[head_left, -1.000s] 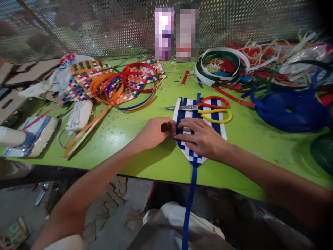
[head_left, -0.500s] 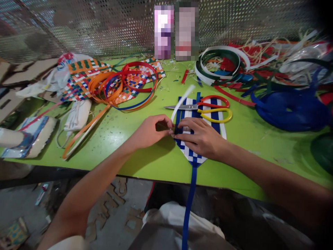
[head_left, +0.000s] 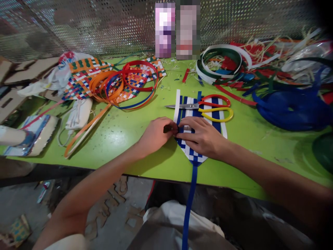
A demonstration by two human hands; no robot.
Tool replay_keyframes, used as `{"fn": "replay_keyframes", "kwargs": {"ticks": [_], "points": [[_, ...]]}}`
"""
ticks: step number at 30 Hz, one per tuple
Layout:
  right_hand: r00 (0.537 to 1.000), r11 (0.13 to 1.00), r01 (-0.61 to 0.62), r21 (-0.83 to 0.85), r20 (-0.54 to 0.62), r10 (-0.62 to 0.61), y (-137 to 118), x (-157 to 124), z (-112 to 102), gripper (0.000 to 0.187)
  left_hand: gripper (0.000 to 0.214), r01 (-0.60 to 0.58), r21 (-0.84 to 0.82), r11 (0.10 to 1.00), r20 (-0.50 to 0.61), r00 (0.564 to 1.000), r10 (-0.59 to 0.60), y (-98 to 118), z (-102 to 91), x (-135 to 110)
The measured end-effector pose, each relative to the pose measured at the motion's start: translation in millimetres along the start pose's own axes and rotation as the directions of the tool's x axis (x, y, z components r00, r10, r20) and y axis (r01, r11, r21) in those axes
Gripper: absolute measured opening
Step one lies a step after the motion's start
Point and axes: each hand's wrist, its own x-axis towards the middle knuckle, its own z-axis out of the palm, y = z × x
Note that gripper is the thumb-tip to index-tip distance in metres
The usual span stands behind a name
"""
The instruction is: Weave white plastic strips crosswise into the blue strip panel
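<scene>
A blue-and-white piece of woven strips (head_left: 194, 158) lies on the green table, with its pointed end towards me. My left hand (head_left: 160, 133) is closed in a pinch at the weave's left edge, at the lower end of a white strip (head_left: 177, 106). That strip points away from me along the edge. My right hand (head_left: 204, 135) rests across the weave and holds it down, fingertips close to the left fingers; just what they pinch is hidden. Scissors (head_left: 191, 106) with a red and a yellow handle lie across the strips. One blue strip (head_left: 191, 187) hangs over the table's front edge.
Coiled orange and red strips (head_left: 106, 88) lie on multicoloured woven pieces at the left. White and green coils (head_left: 221, 66), loose scraps and a blue roll (head_left: 291, 107) occupy the right. A white power strip (head_left: 78, 113) sits at far left, before a perforated screen (head_left: 117, 31).
The white strip's free end has swung left and now lies along the weave's left edge. My left fingers have moved slightly right, closer to the right hand, which stays on the weave.
</scene>
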Motion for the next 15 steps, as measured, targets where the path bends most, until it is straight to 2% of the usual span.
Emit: {"fn": "replay_keyframes", "kwargs": {"ticks": [3, 8, 15], "points": [[1.0, 1.0, -0.008, 0.008, 0.003, 0.008, -0.3, -0.1, 0.2, 0.03, 0.011, 0.012, 0.107, 0.994, -0.024, 1.0, -0.01, -0.8, 1.0, -2.2], [1.0, 1.0, 0.006, 0.014, -0.007, -0.006, 0.5, -0.3, 0.7, 0.03, 0.021, 0.039, 0.28, 0.959, -0.068, 0.997, -0.021, -3.1, 2.4, -7.7], [1.0, 0.999, -0.007, 0.034, -0.005, 0.007, 0.6, -0.7, 0.4, 0.033, 0.018, 0.002, 0.389, 0.921, -0.071, 0.997, 0.028, -10.9, 2.1, -12.1]]}}
